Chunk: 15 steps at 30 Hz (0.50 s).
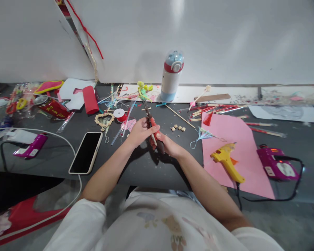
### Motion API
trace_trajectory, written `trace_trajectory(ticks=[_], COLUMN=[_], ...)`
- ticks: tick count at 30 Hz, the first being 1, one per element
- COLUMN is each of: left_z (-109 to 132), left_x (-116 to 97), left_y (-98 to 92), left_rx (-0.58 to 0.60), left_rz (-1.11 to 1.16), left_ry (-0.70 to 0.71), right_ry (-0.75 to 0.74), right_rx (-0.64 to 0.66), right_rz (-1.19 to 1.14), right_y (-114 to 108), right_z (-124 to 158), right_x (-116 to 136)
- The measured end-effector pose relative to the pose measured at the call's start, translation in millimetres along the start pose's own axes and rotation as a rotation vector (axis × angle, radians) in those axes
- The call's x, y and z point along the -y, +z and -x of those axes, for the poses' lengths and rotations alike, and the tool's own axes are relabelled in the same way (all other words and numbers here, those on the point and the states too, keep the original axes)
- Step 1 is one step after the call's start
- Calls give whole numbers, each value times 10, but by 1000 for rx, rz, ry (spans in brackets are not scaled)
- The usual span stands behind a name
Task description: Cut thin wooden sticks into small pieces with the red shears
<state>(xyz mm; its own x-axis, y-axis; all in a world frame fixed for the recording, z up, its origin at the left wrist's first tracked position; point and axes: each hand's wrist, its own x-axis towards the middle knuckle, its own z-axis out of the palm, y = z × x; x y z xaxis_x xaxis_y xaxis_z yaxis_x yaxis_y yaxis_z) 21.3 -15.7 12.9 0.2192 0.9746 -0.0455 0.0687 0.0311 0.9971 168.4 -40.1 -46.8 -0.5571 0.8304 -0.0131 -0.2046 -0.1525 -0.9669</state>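
Over the middle of the table, my right hand [170,144] closes around a red-and-dark-handled tool [153,123] that looks like pliers; its exact kind is blurred. My left hand [141,132] is closed on a thin wooden stick [154,140], thumb along it, right against the tool. Both hands touch each other's work. Beyond the tool's tip lies a yellow-green craft flower [143,87]. Several small wooden pieces [178,128] rest to the right of my hands. A white-and-red spool [119,114] and a ring of wooden beads [104,120] sit to the left.
A white bottle [171,78] stands at the back. A yellow glue gun [227,160] lies on pink paper [243,139] at right, near a purple power strip [277,164]. To the left are a phone [86,153], a red can [52,108] and a white cable [68,141].
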Motion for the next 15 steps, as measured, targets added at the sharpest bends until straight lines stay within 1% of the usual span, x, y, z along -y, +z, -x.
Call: trace_trajectory(ticks=[2,6,10,12,13,15], left_z=[1,-16,-64,-87,-94,-100], left_x=[3,33,92,106,103,80], left_y=[9,8,-89,-168,-207,-276], left_rx=[-6,-11,-18,-94,-167,-340], left_rz=[3,-34,-124,-174,-226,-403], left_ry=[3,-4,59,116,157,269], right_ry=[15,60,89,111,123,143], right_rx=[-5,-61,-61,-70,-75,-80], right_rz=[-23,-100,-152,-162,-157,-152], right_y=[14,58,60,51,48,46], right_z=[-4,-6,-6,-12,-17,-33], right_x=[11,64,117,132,135,128])
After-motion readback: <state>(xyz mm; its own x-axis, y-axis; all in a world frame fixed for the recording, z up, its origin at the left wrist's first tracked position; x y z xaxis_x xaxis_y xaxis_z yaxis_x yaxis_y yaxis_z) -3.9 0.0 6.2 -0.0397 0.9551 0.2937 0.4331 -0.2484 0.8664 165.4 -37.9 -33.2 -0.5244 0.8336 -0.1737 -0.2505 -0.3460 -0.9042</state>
